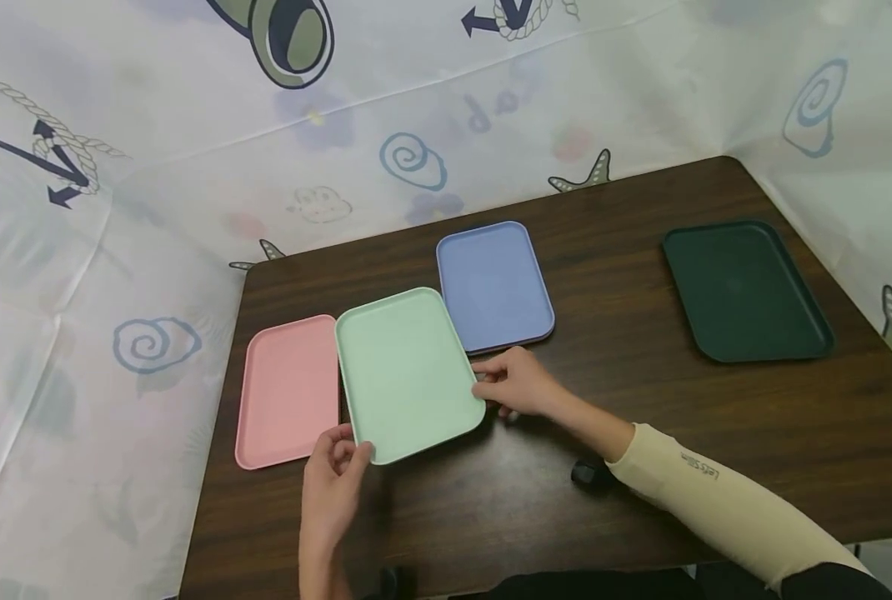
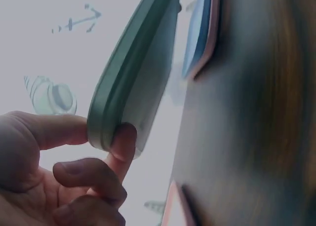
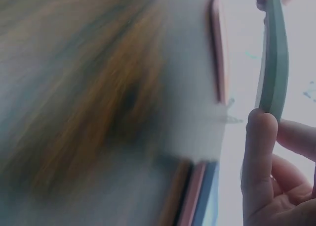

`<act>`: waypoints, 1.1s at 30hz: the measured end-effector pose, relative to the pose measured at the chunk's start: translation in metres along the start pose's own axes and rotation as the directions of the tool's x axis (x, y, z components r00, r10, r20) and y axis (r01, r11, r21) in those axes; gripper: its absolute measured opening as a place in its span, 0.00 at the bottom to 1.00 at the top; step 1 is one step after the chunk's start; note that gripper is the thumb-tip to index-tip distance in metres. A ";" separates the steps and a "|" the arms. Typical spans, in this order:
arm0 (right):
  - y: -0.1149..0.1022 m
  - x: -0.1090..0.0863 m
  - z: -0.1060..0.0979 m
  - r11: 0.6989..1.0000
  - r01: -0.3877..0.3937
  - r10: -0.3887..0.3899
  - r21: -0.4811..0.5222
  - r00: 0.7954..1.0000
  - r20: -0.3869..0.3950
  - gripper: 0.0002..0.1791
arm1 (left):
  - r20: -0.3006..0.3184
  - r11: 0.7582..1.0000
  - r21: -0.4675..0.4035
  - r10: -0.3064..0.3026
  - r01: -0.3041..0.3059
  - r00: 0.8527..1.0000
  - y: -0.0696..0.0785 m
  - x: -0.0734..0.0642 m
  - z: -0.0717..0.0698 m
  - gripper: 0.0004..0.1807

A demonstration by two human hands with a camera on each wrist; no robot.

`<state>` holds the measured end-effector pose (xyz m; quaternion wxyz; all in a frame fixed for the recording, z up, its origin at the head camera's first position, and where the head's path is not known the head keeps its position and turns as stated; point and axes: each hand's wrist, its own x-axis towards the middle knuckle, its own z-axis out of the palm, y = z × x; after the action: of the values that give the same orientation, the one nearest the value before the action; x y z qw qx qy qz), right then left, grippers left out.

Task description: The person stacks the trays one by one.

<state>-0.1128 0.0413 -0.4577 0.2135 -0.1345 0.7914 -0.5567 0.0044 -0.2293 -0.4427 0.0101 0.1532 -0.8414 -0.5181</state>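
Both hands hold a mint-green tray [image 1: 410, 375] level above the table, one at each side of its near end. My left hand [image 1: 333, 479] pinches the near left corner, with thumb on the rim and fingers beneath, as the left wrist view shows with the tray's edge [image 2: 111, 97]. The right hand [image 1: 521, 383] pinches the right edge near its front corner; thumb and fingers grip the tray's side [image 3: 275, 63] in the right wrist view. The green tray overlaps a pink tray [image 1: 288, 392] on the left. Behind it to the right is a blue tray [image 1: 494, 283].
The blue tray sits on top of another pink tray [image 3: 192, 194]. A dark green tray [image 1: 746, 292] lies at the right of the brown wooden table [image 1: 603, 275]. A small black object [image 1: 587, 473] is under the right forearm. Patterned white cloth [image 1: 191, 167] hangs behind the table.
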 end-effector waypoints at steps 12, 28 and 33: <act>0.034 -0.070 -0.068 0.999 -0.048 0.049 0.009 0.997 -0.056 0.26 | 0.351 0.990 -0.138 0.060 -0.012 0.935 0.008 -0.009 0.065 0.21; 0.065 -0.084 -0.080 0.996 -0.076 0.081 0.044 0.989 -0.124 0.27 | 0.321 0.985 0.068 0.132 -0.161 0.938 0.002 0.015 0.100 0.16; 0.066 -0.076 -0.082 0.997 -0.078 0.081 0.029 0.988 -0.133 0.27 | 0.235 0.963 0.169 0.165 -0.208 0.958 0.004 0.020 0.106 0.14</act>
<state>-0.0847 0.1663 -0.4814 0.1835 -0.0625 0.8021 -0.5649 -0.0346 -0.1412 -0.4908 -0.0484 0.0150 -0.8942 -0.4447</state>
